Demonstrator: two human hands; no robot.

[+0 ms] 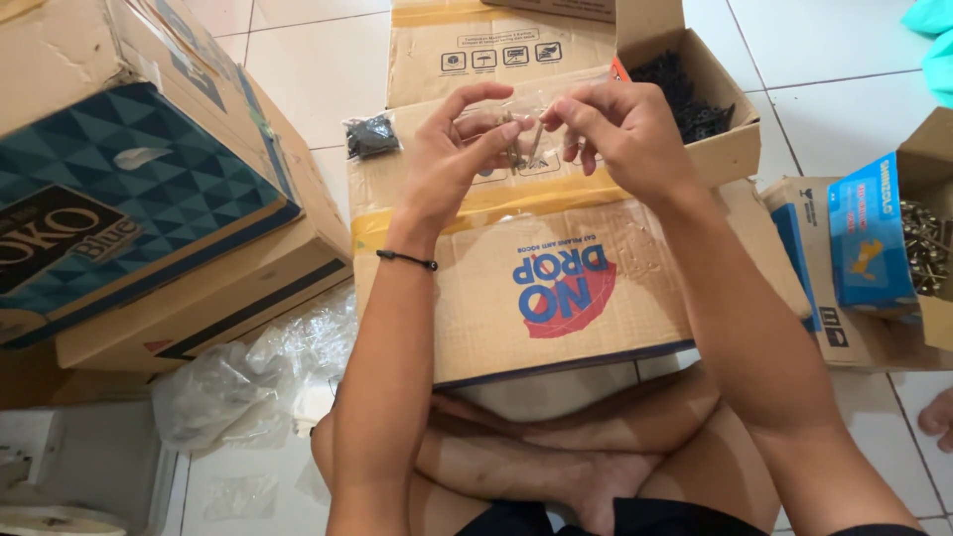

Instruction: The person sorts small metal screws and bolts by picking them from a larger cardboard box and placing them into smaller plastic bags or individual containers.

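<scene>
My left hand (pixel 452 154) and my right hand (pixel 620 129) are raised together over a flat cardboard box (pixel 556 288) in front of my crossed legs. Between them they pinch a small clear plastic bag (pixel 521 119) with a few pale screws (pixel 526 147) inside. The left fingers grip the bag's left side, the right fingers its top right edge. A small bag of black screws (pixel 370 135) lies on the box just left of my left hand.
An open carton of loose black screws (pixel 695 94) stands behind my right hand. Stacked cartons (pixel 149 199) fill the left side. A blue box and a carton of brass screws (pixel 928 248) sit at the right. Crumpled clear plastic (pixel 248 377) lies on the white tiles.
</scene>
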